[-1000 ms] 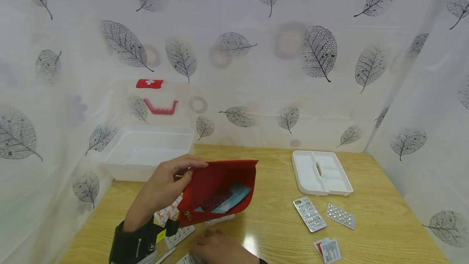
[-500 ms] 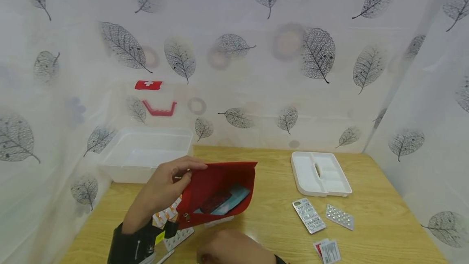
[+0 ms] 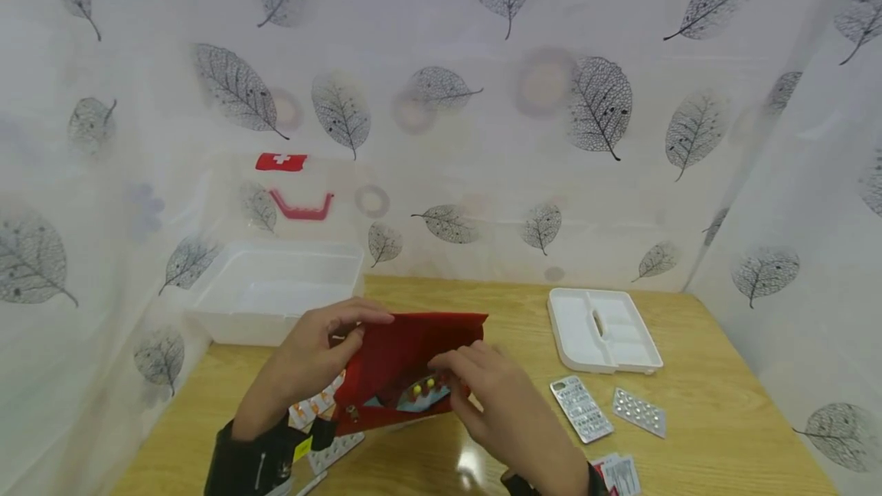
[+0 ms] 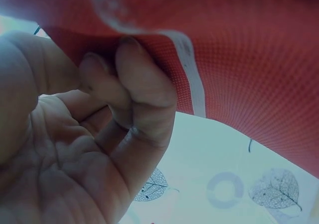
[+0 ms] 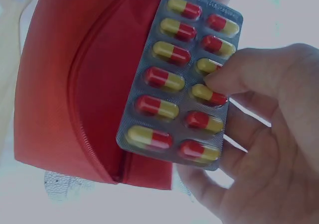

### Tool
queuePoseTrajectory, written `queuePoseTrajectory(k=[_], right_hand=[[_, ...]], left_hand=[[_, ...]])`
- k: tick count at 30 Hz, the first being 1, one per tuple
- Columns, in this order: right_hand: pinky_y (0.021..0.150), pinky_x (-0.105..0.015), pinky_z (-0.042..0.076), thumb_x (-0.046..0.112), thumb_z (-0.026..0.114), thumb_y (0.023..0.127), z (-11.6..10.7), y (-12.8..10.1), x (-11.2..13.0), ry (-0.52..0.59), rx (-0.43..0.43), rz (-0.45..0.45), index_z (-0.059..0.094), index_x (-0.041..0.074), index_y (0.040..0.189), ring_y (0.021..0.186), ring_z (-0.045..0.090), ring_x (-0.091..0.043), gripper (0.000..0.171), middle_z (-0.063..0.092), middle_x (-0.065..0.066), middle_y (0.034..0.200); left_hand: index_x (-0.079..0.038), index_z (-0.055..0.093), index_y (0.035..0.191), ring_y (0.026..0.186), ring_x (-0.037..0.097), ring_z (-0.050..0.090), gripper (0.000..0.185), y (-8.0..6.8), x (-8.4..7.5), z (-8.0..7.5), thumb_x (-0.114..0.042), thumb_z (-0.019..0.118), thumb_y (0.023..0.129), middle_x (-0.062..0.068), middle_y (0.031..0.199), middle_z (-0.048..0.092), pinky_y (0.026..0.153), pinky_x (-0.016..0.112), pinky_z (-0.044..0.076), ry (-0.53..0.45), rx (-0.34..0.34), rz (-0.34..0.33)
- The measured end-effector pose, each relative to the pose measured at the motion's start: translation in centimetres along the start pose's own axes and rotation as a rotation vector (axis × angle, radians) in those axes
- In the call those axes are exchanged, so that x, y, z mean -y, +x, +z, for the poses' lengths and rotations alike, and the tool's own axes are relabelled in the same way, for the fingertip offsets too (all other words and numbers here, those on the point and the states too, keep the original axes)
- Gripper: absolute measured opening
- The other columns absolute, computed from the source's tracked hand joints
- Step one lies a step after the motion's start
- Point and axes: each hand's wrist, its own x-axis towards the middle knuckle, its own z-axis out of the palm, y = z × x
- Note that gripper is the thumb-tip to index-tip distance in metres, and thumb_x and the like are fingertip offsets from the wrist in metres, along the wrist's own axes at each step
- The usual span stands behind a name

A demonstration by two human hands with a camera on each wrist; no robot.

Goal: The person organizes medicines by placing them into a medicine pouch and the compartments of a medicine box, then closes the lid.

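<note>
A red zip pouch [image 3: 413, 339] gapes open above the table, and my left hand [image 3: 313, 354] pinches its upper left edge. Close up in the left wrist view, the left thumb and curled fingers grip the red fabric [image 4: 249, 59]. At the pouch's mouth, my right hand [image 3: 503, 408] holds a blister pack [image 5: 172, 79] of red-and-yellow capsules between thumb and fingers. The pack is tilted and partly overlaps the opening in the right wrist view. A light-blue packet [image 3: 420, 404] shows inside the pouch, partly hidden behind the capsules.
At the back left stands a translucent first-aid box [image 3: 241, 324]. A white divided tray [image 3: 575, 327] lies at the right. Nearer are two silver blister packs [image 3: 582, 408] and small sachets [image 3: 623, 475]. Orange-capsule [image 3: 303, 412] and white-tablet packs [image 3: 338, 450] lie beneath the pouch.
My right hand has risen from the table's front to the pouch's mouth, bringing the red-and-yellow capsule blister pack. My left hand keeps its grip on the pouch, nearly still.
</note>
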Motion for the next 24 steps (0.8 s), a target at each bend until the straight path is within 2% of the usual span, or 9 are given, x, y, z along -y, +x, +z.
queuePoseTrajectory(k=[4,7,10,16,24], right_hand=[[0.078,-0.028,0.034,0.009,0.077,0.088,0.9,0.5,-0.8,-0.052,-0.038,0.011,0.071,0.024,0.103,0.093,0.055,-0.003,0.022,0.07,0.017,0.098],[0.077,-0.029,0.032,0.013,0.075,0.091,1.8,0.7,-1.3,-0.085,-0.04,-0.013,0.073,0.025,0.1,0.094,0.056,-0.005,0.016,0.071,0.015,0.098],[0.077,-0.029,0.038,0.015,0.075,0.091,2.7,0.9,-1.7,-0.091,-0.007,-0.02,0.075,0.024,0.099,0.092,0.058,-0.006,0.012,0.072,0.014,0.097],[0.079,-0.027,0.051,0.014,0.074,0.092,4.2,1.0,-2.0,-0.057,0.1,0.028,0.076,0.021,0.101,0.09,0.06,-0.009,0.011,0.071,0.009,0.095],[0.079,-0.029,0.055,0.014,0.077,0.089,5.6,1.0,-2.0,-0.061,0.129,0.091,0.075,0.018,0.103,0.093,0.061,-0.012,0.014,0.07,0.008,0.098]], left_hand=[[-0.016,0.073,0.122,0.108,0.023,0.068,0.036,-0.2,0.0,0.0,0.003,0.05,0.101,0.004,0.126,0.068,0.082,0.033,0.06,-0.004,0.012,-0.016],[-0.015,0.072,0.122,0.108,0.024,0.068,0.035,-0.1,-0.1,0.0,0.003,0.05,0.101,0.005,0.126,0.068,0.083,0.035,0.06,-0.015,0.021,-0.01],[-0.014,0.072,0.122,0.108,0.024,0.068,0.035,0.0,-0.1,0.1,0.003,0.051,0.101,0.005,0.126,0.068,0.084,0.035,0.06,-0.022,0.028,0.005],[-0.016,0.074,0.12,0.108,0.021,0.068,0.038,0.1,0.0,0.3,0.004,0.05,0.099,0.002,0.124,0.069,0.084,0.029,0.058,0.0,0.028,0.03],[-0.015,0.074,0.119,0.111,0.021,0.067,0.037,0.0,0.1,0.3,0.005,0.05,0.098,0.001,0.126,0.068,0.086,0.029,0.057,-0.003,0.024,0.029]])
